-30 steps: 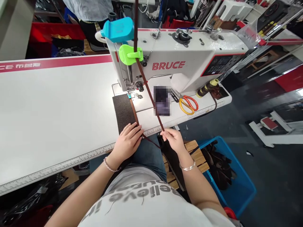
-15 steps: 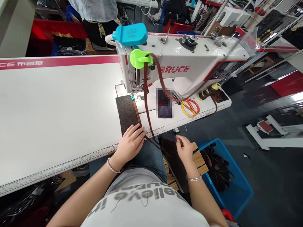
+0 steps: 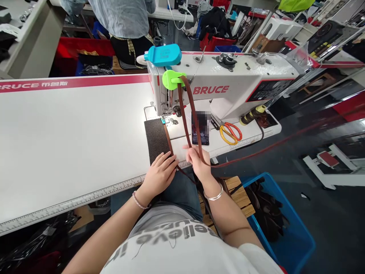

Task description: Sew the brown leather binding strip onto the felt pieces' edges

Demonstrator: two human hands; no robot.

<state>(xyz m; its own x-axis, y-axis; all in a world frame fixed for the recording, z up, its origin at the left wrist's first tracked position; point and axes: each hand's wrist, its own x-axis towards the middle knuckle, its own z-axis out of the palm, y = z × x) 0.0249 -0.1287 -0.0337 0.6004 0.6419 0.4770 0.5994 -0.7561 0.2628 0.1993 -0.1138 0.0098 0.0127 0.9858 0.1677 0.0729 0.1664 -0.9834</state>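
Note:
My left hand (image 3: pixel 161 173) lies flat with fingers stretched over the lower end of a dark textured panel (image 3: pixel 156 139). A narrow brown strip (image 3: pixel 168 140) runs along the panel's right edge, up to the presser foot of the white sewing machine (image 3: pixel 219 74). Its loose end trails below the table edge. From a green hook (image 3: pixel 172 79) on the machine head hangs a brown strip loop (image 3: pixel 190 95). My right hand (image 3: pixel 198 161) is at the loop's lower end, fingers curled round one length; the other length crosses in front of the hand.
A phone (image 3: pixel 201 131) and orange-and-yellow-handled scissors (image 3: pixel 229 133) lie right of the needle, near a thread cone (image 3: pixel 252 115). A blue bin (image 3: pixel 296 239) with dark pieces stands on the floor at right, beside a wooden slatted stool (image 3: pixel 241 194). Another person (image 3: pixel 119 19) sits behind the machine.
My right hand has risen from beside the stool to the hanging brown strip. One length now stretches far out to the right. My left hand stays on the panel. The view has shifted slightly.

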